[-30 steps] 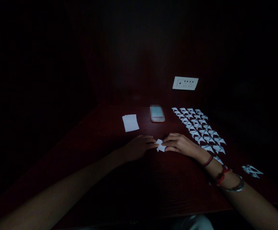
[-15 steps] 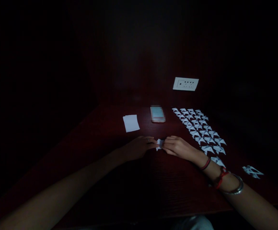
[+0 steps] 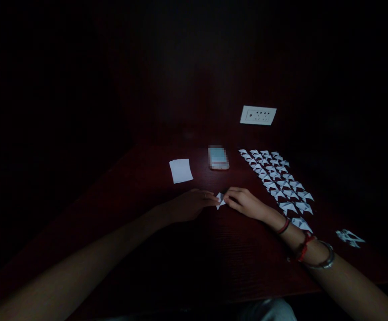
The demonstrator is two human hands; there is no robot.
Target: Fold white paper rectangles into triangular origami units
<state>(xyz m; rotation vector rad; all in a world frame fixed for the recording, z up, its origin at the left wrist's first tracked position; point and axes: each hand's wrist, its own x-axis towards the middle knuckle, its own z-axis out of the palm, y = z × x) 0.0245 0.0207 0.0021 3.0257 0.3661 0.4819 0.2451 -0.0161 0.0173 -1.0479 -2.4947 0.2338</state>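
A small white folded paper piece (image 3: 220, 199) lies on the dark red table (image 3: 241, 263), pinched from both sides. My left hand (image 3: 190, 205), with a ring on one finger, presses its fingertips on the paper's left edge. My right hand (image 3: 245, 203) has curled fingers closed on the paper's right edge; red bands and a metal bangle sit on that wrist. The scene is very dark.
Rows of several folded white paper pieces (image 3: 277, 180) run along the right side of the table. Another folded piece (image 3: 349, 237) lies at the far right. A stack of white paper squares (image 3: 180, 170) and a phone (image 3: 218, 157) lie further back. A white socket plate (image 3: 258, 115) is on the wall.
The paper between my fingertips has been folded smaller and narrower. My right hand has closed in to the left over it. My left hand has stayed nearly still.
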